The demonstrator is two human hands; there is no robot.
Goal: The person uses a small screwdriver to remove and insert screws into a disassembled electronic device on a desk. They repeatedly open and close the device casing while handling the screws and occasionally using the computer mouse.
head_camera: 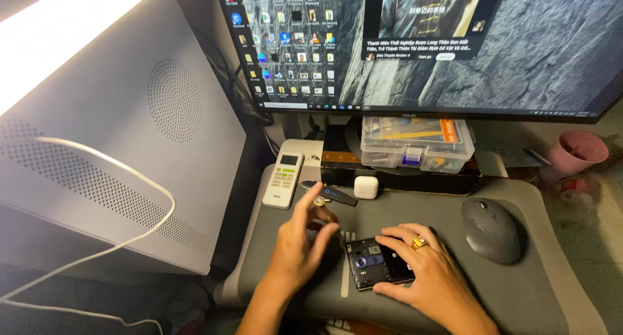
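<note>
A dark opened phone (371, 262) with its inner parts showing lies flat on the grey desk mat (519, 289). My right hand (425, 270), a gold ring on one finger, rests on the phone's right side and pins it down. My left hand (300, 241) hovers just left of the phone, thumb and forefinger pinched on a small brass-coloured part (320, 202). A slim dark tool with a blue mark (331, 193) lies right behind my left fingertips.
A white remote (283, 179) and a small white earbud case (366, 186) sit at the mat's back. A grey mouse (491, 229) lies right. A clear parts box (417, 143) stands under the monitor (422, 43). A grey computer case (123, 153) with a white cable fills the left. A pink cup (577, 150) is far right.
</note>
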